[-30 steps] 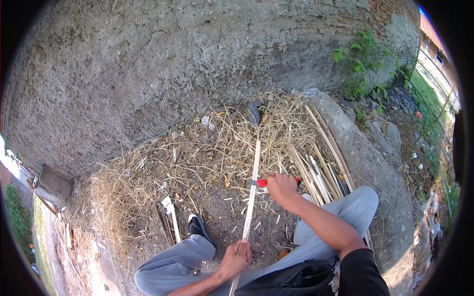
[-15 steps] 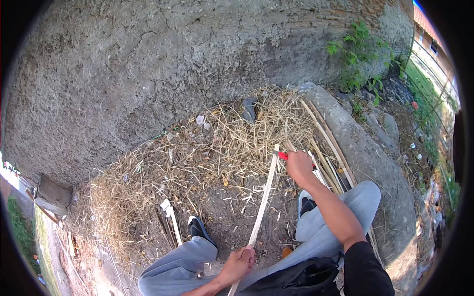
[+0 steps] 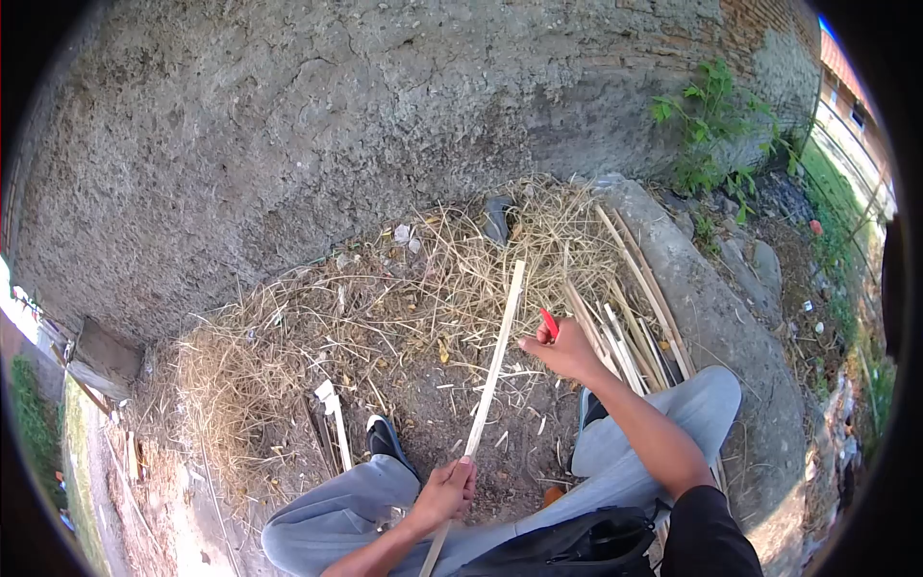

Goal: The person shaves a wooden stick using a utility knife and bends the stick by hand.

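Note:
A long pale wooden strip slants up and away from my lap over the littered ground. My left hand is closed around its lower part, and the tail end runs down past my leg. In my right hand is a red-handled knife, gripped with the thumb pointing left. The knife is to the right of the strip and apart from it; its blade cannot be made out now. Pale shavings lie scattered on the soil between my feet.
A rough wall rises in front, with dry straw along its base. Several wooden strips lie at right beside a stone ledge. Another pale piece lies by my left shoe. A leafy plant grows at upper right.
The knife has come away from the strip's upper part, with my right hand turned and slightly lower. My left hand and the strip have shifted a little left.

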`<state>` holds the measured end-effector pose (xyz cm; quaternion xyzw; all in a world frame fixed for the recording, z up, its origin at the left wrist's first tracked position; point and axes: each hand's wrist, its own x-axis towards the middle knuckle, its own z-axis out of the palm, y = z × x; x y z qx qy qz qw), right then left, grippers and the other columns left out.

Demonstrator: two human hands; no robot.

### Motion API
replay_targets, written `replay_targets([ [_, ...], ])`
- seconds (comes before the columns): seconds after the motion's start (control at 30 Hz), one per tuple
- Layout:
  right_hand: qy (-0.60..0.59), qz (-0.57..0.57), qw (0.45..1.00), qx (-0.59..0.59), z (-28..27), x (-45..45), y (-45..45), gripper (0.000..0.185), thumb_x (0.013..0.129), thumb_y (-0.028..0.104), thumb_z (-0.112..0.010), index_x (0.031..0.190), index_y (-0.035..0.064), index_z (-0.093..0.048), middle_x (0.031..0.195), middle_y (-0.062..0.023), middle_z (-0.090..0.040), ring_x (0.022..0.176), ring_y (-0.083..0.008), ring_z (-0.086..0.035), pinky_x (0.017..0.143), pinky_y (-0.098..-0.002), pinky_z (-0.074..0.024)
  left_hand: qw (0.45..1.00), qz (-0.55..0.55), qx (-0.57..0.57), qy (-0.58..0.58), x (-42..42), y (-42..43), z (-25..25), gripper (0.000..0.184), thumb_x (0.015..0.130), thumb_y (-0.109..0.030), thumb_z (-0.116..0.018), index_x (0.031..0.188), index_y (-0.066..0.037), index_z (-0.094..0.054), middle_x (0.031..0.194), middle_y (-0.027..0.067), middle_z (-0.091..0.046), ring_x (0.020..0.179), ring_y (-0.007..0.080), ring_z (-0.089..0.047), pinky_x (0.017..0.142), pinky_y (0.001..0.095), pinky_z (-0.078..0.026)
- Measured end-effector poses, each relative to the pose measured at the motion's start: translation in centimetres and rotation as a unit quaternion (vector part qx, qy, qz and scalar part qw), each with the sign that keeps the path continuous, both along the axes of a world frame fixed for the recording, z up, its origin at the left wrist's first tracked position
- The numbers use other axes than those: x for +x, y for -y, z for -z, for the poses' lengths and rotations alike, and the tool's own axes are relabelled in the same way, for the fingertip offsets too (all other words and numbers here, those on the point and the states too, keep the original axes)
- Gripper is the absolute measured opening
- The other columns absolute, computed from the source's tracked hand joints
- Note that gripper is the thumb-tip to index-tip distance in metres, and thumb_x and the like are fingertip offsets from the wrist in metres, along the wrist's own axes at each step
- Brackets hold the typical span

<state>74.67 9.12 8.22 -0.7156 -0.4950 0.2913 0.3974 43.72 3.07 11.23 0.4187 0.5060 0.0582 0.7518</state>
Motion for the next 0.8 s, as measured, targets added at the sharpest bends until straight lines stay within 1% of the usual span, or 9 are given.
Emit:
replay_targets([
  [0.07, -0.042, -0.005, 0.999, 0.011, 0.1, -0.6, 0.1, 0.035, 0.083, 0.034, -0.077, 0.074, 0.0032, -0.062, 0.065, -0.0076, -0.064, 0.06, -0.0178, -0.061, 0.061, -0.0362, -0.0479, 1.0, -0.009, 0.003, 0.0, 0.1, 0.0, 0.2, 0.038, 0.106, -0.042, -0.038, 0.083, -0.013, -0.041, 0.062, -0.0038, -0.032, 0.046, 0.0061, -0.025, 0.04, 0.025, -0.019],
  [0.13, -0.224, -0.006, 0.974, 0.042, 0.7, -1.3, 0.0, 0.029, 0.087, 0.029, -0.075, 0.089, 0.0004, -0.07, 0.077, -0.0084, -0.071, 0.073, -0.015, -0.067, 0.07, -0.0322, -0.051, 1.0, -0.012, 0.001, 0.003, 0.1, 0.0, 0.1, 0.038, 0.106, -0.042, -0.038, 0.083, -0.013, -0.041, 0.062, -0.0039, -0.032, 0.046, 0.0059, -0.025, 0.04, 0.0247, -0.018],
  [0.23, -0.204, -0.035, 0.978, 0.007, 0.9, -1.2, -0.1, 0.03, 0.089, 0.024, -0.072, 0.104, -0.0023, -0.071, 0.087, -0.0109, -0.073, 0.084, -0.0149, -0.069, 0.079, -0.0289, -0.0514, 1.0, -0.012, 0.0, 0.006, 0.1, 0.0, 0.3, 0.037, 0.106, -0.043, -0.038, 0.084, -0.013, -0.042, 0.062, -0.004, -0.032, 0.045, 0.0056, -0.025, 0.04, 0.0244, -0.018],
  [0.37, -0.24, -0.036, 0.97, 0.003, 0.6, -1.8, 0.0, 0.03, 0.09, 0.023, -0.072, 0.104, -0.0025, -0.071, 0.089, -0.0107, -0.074, 0.084, -0.0136, -0.069, 0.078, -0.0282, -0.0509, 1.0, -0.006, -0.008, 0.005, 0.2, 0.0, 0.4, 0.037, 0.106, -0.042, -0.038, 0.085, -0.012, -0.042, 0.062, -0.0037, -0.033, 0.045, 0.0056, -0.026, 0.04, 0.0243, -0.018],
  [0.43, -0.235, -0.041, 0.971, -0.026, -0.8, -2.3, 0.3, 0.027, 0.092, 0.022, -0.071, 0.105, -0.0013, -0.071, 0.085, -0.0056, -0.073, 0.061, -0.0054, -0.057, 0.053, -0.0235, -0.0425, 1.0, -0.004, -0.011, 0.005, 0.2, 0.0, 0.5, 0.037, 0.106, -0.042, -0.038, 0.085, -0.012, -0.042, 0.062, -0.0035, -0.033, 0.045, 0.0057, -0.026, 0.04, 0.0244, -0.018],
  [0.47, -0.235, -0.041, 0.971, -0.027, -0.8, -2.4, 0.3, 0.027, 0.092, 0.022, -0.071, 0.105, -0.0013, -0.071, 0.085, -0.0056, -0.073, 0.061, -0.0054, -0.057, 0.053, -0.0235, -0.0425, 1.0, -0.003, -0.013, 0.006, 0.2, 0.0, 0.5, 0.037, 0.106, -0.042, -0.038, 0.085, -0.012, -0.042, 0.062, -0.0034, -0.033, 0.045, 0.0058, -0.026, 0.04, 0.0245, -0.018],
  [0.53, -0.248, -0.032, 0.968, -0.023, -0.5, -2.7, 0.3, 0.026, 0.092, 0.025, -0.071, 0.101, 0.0011, -0.072, 0.079, -0.0017, -0.071, 0.053, -0.002, -0.043, 0.045, -0.0233, -0.0308, 1.0, 0.0, -0.014, 0.01, 0.1, -0.1, 0.3, 0.037, 0.106, -0.043, -0.039, 0.085, -0.012, -0.043, 0.062, -0.0038, -0.034, 0.045, 0.0053, -0.027, 0.039, 0.0242, -0.021],
  [0.67, -0.249, -0.044, 0.967, -0.032, -1.1, -3.1, 0.4, 0.025, 0.091, 0.026, -0.072, 0.096, 0.0011, -0.072, 0.069, 0.0024, -0.064, 0.05, -0.0016, -0.041, 0.044, -0.0225, -0.0288, 0.999, 0.003, -0.028, 0.02, 0.0, -0.1, 0.3, 0.037, 0.106, -0.043, -0.039, 0.085, -0.013, -0.043, 0.062, -0.0039, -0.035, 0.046, 0.0049, -0.029, 0.039, 0.0238, -0.023],
  [0.8, -0.281, -0.035, 0.957, -0.069, -1.4, -3.5, 0.5, 0.025, 0.091, 0.026, -0.072, 0.091, 0.002, -0.07, 0.058, 0.0075, -0.047, 0.047, -0.0015, -0.035, 0.043, -0.0219, -0.0264, 0.999, 0.004, -0.03, 0.018, 0.2, 0.0, 0.0, 0.038, 0.106, -0.043, -0.038, 0.085, -0.011, -0.042, 0.062, -0.0031, -0.033, 0.044, 0.0061, -0.026, 0.039, 0.0249, -0.02],
])
